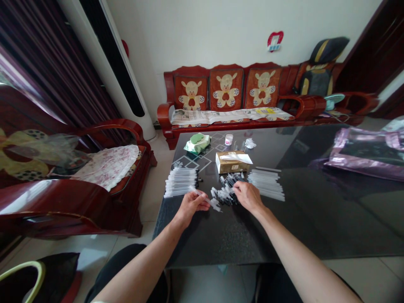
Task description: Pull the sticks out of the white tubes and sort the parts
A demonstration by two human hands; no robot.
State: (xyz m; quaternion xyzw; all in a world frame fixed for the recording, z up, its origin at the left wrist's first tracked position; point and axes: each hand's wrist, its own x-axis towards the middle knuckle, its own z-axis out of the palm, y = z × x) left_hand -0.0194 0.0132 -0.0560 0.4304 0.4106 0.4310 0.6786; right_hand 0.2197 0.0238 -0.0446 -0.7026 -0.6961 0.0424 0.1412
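Observation:
My left hand [192, 204] is closed around a whitish, see-through pen barrel [196, 191], which slants across the fingers above the dark table. Just beside it lie a few small clear pen caps [215, 205]. The fingers of my right hand [248, 195] are pinched at the edge of a heap of clear and black pen parts [224, 192]; what they grip is too small to make out. A row of pale pens with dark tips [180, 182] lies left of the heap. On the right, pale pen barrels [267, 184] lie side by side.
Behind the heap stands a gold tissue box [232, 167]. Farther back are a green wipes packet [198, 144], a small white tub [229, 139] and a crumpled tissue [250, 143]. A purple-edged plastic bag [366, 153] covers the right of the glossy black table [303, 227].

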